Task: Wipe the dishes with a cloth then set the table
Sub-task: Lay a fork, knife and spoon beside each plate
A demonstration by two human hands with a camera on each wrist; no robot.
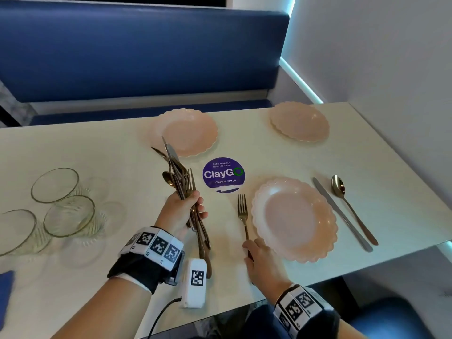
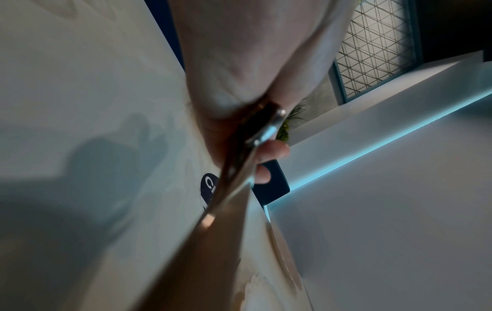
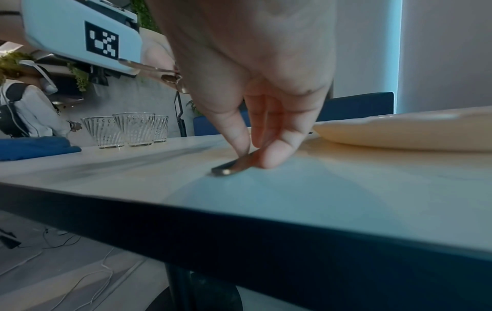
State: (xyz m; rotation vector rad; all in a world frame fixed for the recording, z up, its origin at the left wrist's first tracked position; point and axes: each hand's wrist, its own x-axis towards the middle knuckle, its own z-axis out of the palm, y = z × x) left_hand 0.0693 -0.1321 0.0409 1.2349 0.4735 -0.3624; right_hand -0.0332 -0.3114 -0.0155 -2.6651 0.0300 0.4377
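Note:
My left hand (image 1: 188, 211) grips a bundle of gold and silver cutlery (image 1: 179, 177), tips pointing up and away over the table. In the left wrist view the cutlery handles (image 2: 239, 172) run past my curled fingers (image 2: 274, 150). My right hand (image 1: 254, 253) pinches the handle end of a gold fork (image 1: 242, 214) that lies flat on the table just left of the near pink plate (image 1: 294, 218). The right wrist view shows thumb and fingers on the fork handle (image 3: 234, 166). A knife (image 1: 342, 214) and a spoon (image 1: 349, 204) lie right of that plate.
Two more pink plates (image 1: 188, 132) (image 1: 299, 121) sit along the far side. Three clear glasses (image 1: 68, 216) stand at the left, beside a blue cloth (image 3: 34, 147). A round purple sticker (image 1: 223, 174) marks the table's middle. A blue bench lies beyond; the wall is to the right.

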